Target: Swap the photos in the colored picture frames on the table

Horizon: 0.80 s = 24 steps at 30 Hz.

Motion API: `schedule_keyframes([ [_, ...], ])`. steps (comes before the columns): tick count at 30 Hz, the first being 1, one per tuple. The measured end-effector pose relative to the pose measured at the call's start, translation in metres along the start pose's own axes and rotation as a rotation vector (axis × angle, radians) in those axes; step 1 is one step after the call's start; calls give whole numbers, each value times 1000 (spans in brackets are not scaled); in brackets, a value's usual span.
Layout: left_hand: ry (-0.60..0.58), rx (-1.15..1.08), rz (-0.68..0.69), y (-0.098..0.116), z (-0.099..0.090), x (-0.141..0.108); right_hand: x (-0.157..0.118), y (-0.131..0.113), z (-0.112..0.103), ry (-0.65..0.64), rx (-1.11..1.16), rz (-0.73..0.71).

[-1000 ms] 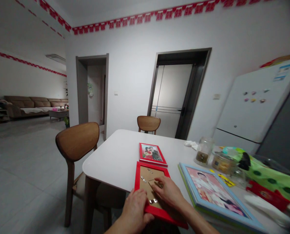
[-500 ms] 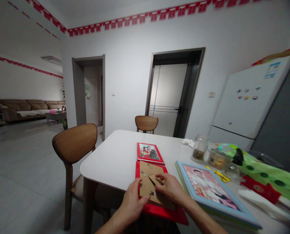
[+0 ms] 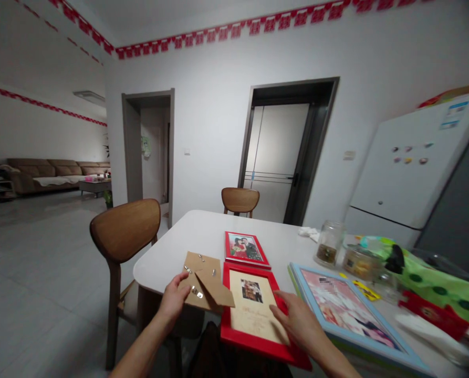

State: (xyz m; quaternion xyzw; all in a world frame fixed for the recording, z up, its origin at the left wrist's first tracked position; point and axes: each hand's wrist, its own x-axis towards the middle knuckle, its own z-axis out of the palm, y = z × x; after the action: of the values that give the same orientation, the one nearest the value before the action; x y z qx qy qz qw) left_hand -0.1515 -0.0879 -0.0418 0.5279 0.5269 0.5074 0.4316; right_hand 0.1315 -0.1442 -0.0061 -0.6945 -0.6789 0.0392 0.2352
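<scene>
My left hand [image 3: 175,298] grips the left edge of a brown backing board [image 3: 207,270], which has metal clips and a raised flap and hangs partly over the table's front edge. Right of the board, a red frame [image 3: 227,333] lies with a cream sheet [image 3: 253,315] inside it, bearing a small picture and faint print. My right hand [image 3: 295,317] rests at the frame's right side, fingers apart, touching sheet and rim. Beyond it lies a second red frame [image 3: 245,248] with a photo of a couple. A blue frame [image 3: 348,310] with a photo is on the right.
On the white table [image 3: 171,252] stand a glass jar [image 3: 330,244], a round container [image 3: 361,261] and a green bag [image 3: 435,278]. A red item [image 3: 435,315] lies near the right edge. Wooden chairs stand at the left [image 3: 127,231] and far side [image 3: 240,199].
The backing board has come off the red frame and moved left in my left hand, exposing the cream sheet. My right hand has let go of the flap and moved to the frame's right side.
</scene>
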Motion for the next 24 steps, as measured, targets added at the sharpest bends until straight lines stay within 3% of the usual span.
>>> schedule_keyframes([
  [6,42,304,59,-5,-23,13,-6,10,10,-44,-116,70],
  [11,84,537,152,9,-24,7,3,16,10,9,39,182],
  [14,15,574,270,19,-8,-8,5,18,8,-12,332,310],
  [17,-207,661,400,25,8,-21,0,12,4,-55,760,433],
  [19,-299,735,400,28,15,-24,-4,7,0,-84,1047,503],
  [24,-245,708,346,43,39,-33,-8,-8,-15,-113,1480,565],
])
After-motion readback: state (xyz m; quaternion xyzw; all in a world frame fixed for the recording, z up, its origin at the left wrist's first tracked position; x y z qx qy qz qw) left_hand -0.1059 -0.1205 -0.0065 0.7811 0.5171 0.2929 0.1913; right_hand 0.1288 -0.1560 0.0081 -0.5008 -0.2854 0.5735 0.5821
